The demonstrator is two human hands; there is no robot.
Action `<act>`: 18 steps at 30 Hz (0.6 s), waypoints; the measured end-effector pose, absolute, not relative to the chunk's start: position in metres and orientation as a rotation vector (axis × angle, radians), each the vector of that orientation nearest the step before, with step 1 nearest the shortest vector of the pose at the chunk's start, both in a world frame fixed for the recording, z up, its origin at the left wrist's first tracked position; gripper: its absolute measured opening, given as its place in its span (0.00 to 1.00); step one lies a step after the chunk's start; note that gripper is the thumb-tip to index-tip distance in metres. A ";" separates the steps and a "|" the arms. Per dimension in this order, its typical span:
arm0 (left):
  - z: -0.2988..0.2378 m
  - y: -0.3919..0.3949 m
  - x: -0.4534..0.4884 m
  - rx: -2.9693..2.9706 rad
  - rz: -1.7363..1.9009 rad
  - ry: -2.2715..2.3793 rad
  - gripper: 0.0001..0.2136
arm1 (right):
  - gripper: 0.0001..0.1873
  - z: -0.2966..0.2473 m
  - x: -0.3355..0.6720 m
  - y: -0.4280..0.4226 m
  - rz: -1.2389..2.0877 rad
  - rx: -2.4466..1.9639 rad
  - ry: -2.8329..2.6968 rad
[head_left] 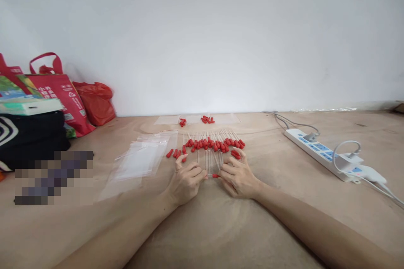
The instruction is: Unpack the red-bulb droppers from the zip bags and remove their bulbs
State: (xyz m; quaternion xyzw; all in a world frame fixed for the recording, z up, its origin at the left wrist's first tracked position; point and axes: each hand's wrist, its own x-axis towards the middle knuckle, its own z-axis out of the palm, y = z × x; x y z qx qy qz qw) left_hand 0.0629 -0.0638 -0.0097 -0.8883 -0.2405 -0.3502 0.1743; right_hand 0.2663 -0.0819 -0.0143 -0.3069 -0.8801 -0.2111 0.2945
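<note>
Head view: the left hand (188,179) pinched a dropper's slim clear tube (210,176) in narrowed fingers, the right hand (239,177) its red rubbery bulb (215,175). Just beyond, more red-bulbed droppers (205,144) lay clustered; flat plastic bags (139,157) spread leftward. Smooth tan tabletop (277,172) stretched rightward to a white power strip (317,156) and back to the wall (221,50).

Bags (59,96) at left, droppers (202,144) between, power strip (319,151) at right
</note>
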 end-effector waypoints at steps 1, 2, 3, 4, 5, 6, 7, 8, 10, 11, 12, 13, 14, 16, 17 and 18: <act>-0.010 -0.064 0.063 -2.521 -0.996 -0.678 0.09 | 0.07 -0.014 0.267 -0.082 -0.561 -0.812 -2.346; -0.010 -0.064 0.063 -2.523 -1.000 -0.676 0.09 | 0.07 -0.014 0.267 -0.082 -0.560 -0.810 -2.348; -0.010 -0.064 0.062 -2.526 -1.002 -0.674 0.09 | 0.07 -0.014 0.267 -0.082 -0.561 -0.810 -2.351; -0.010 -0.064 0.062 -2.530 -1.004 -0.673 0.09 | 0.08 -0.015 0.268 -0.082 -0.562 -0.809 -2.354; -0.010 -0.064 0.062 -2.532 -1.006 -0.671 0.09 | 0.08 -0.015 0.268 -0.082 -0.564 -0.811 -2.356; -0.010 -0.064 0.062 -2.535 -1.005 -0.669 0.09 | 0.08 -0.015 0.267 -0.082 -0.566 -0.811 -2.356; -0.010 -0.065 0.063 -2.537 -1.003 -0.669 0.09 | 0.08 -0.015 0.267 -0.082 -0.567 -0.809 -2.355; -0.009 -0.066 0.063 -2.541 -1.000 -0.668 0.09 | 0.09 -0.015 0.266 -0.082 -0.567 -0.807 -2.351; -0.009 -0.067 0.064 -2.548 -1.000 -0.664 0.10 | 0.09 -0.016 0.264 -0.082 -0.567 -0.800 -2.335; -0.009 -0.067 0.064 -2.550 -1.001 -0.659 0.10 | 0.09 -0.016 0.264 -0.082 -0.567 -0.795 -2.327; -0.009 -0.067 0.064 -2.552 -1.005 -0.651 0.10 | 0.09 -0.017 0.265 -0.082 -0.564 -0.788 -2.319; -0.009 -0.067 0.063 -2.555 -1.009 -0.642 0.10 | 0.09 -0.017 0.266 -0.082 -0.561 -0.778 -2.307; -0.009 -0.066 0.061 -2.551 -1.021 -0.643 0.10 | 0.09 -0.017 0.269 -0.082 -0.557 -0.775 -2.287; -0.008 -0.064 0.055 -2.524 -1.049 -0.699 0.11 | 0.10 -0.018 0.277 -0.081 -0.530 -0.819 -2.225; -0.008 -0.062 0.051 -2.505 -1.063 -0.742 0.11 | 0.10 -0.018 0.281 -0.081 -0.505 -0.872 -2.180; -0.009 -0.061 0.047 -2.489 -1.071 -0.784 0.11 | 0.10 -0.019 0.285 -0.080 -0.470 -0.941 -2.131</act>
